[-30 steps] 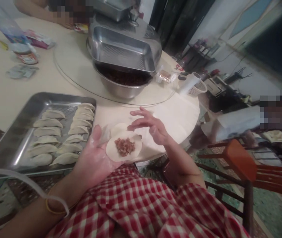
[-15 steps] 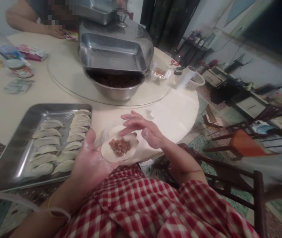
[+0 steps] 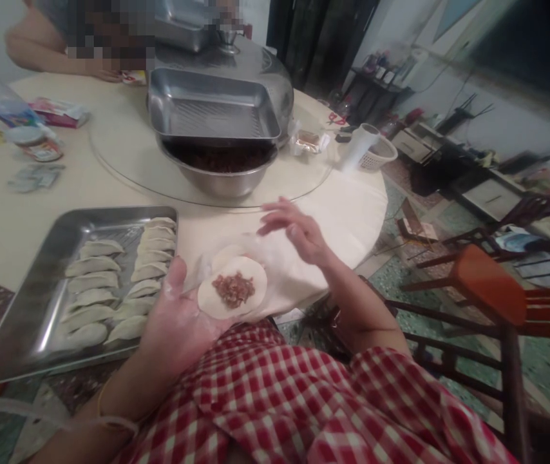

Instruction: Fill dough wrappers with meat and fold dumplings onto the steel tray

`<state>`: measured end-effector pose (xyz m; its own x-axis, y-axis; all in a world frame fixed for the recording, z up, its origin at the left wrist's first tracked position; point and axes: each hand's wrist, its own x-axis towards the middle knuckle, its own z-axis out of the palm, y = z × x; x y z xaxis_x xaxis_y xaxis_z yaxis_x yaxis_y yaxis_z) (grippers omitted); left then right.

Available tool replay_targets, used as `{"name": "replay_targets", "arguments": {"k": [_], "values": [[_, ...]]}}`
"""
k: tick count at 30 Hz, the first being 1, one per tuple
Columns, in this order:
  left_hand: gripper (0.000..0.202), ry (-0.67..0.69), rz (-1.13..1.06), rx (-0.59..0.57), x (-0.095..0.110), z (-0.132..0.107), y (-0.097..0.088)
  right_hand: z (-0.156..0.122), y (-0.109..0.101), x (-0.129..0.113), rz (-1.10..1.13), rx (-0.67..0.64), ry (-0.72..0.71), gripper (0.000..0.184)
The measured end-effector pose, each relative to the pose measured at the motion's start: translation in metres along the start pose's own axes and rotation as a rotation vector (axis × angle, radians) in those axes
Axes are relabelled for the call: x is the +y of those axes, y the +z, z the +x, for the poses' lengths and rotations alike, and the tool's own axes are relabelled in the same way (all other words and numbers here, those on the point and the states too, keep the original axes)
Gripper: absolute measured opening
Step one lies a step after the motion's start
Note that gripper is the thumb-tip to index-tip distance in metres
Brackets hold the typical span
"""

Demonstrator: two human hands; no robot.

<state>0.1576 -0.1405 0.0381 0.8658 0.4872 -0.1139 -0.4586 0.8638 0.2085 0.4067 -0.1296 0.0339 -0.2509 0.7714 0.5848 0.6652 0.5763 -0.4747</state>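
Observation:
My left hand [image 3: 178, 319] lies palm up and floury, and a round dumpling wrapper [image 3: 250, 277] rests flat on its fingers with a mound of minced meat filling [image 3: 233, 289] in the middle. My right hand [image 3: 297, 231] hovers a little above and to the right of the wrapper, fingers spread and empty, over a stack of wrappers [image 3: 223, 256] in thin plastic on the table edge. To the left, a steel tray [image 3: 38, 303] holds several folded dumplings [image 3: 111, 277] in rows.
A steel bowl of dark filling [image 3: 219, 161] sits on a glass turntable [image 3: 120, 161], with an empty steel tray [image 3: 212, 109] resting on top. Another person's arm [image 3: 38, 51] is at the far side. A small white basket [image 3: 376, 154] is at the right; wooden chairs [image 3: 478, 303] stand right.
My right hand has lifted off the wrapper's far edge and moved up and to the right. The wrapper with filling stays on my left hand.

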Motion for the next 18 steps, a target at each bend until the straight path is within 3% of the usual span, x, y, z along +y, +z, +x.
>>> {"name": "replay_targets", "arguments": {"k": [3, 6, 10, 14, 18], "values": [[0.072, 0.018, 0.028, -0.072, -0.002, 0.002, 0.001, -0.009, -0.018, 0.04, -0.462, 0.152, 0.313, 0.055], [0.068, 0.043, 0.045, -0.1, -0.004, 0.005, -0.001, -0.021, -0.024, 0.077, -0.703, 0.05, 0.499, 0.049], [0.064, 0.054, 0.061, -0.108, -0.006, 0.007, -0.002, -0.03, -0.017, 0.101, -0.75, -0.087, 0.548, 0.047], [0.059, 0.049, 0.066, -0.066, -0.004, 0.006, 0.001, -0.029, -0.016, 0.101, -0.729, -0.061, 0.569, 0.045], [0.059, 0.061, 0.082, -0.05, -0.004, 0.008, -0.001, -0.024, -0.023, 0.065, -0.597, 0.229, 0.441, 0.046]]}}
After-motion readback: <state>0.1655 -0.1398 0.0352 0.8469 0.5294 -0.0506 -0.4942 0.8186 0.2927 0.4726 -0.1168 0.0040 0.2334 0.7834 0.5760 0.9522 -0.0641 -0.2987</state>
